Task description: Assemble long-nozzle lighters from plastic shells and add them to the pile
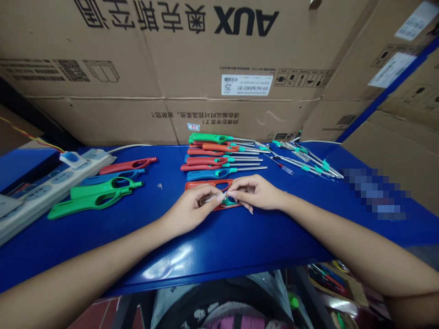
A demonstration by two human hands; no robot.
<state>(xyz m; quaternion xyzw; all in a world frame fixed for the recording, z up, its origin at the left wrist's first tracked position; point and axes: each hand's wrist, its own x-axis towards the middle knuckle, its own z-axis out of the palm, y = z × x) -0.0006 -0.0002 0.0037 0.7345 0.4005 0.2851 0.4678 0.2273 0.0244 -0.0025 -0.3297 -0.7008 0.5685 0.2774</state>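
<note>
At the middle of the blue table my left hand is closed round a small brown see-through lighter part, with its thumb along the top. My right hand meets it at the tips and pinches a tiny whitish piece with thin wire. Fingers partly hide both pieces. Beneath the hands lie orange-red lighter shell halves, with a teal part showing inside. Behind them is a row of assembled long-nosed lighters in green, orange, red and blue, metal tubes pointing right.
Loose metal tubes with teal ends lie back right, beside a small screwdriver. Red, blue and green shell halves rest at left near a white power strip. Tiny screws lie between. A cardboard wall stands behind.
</note>
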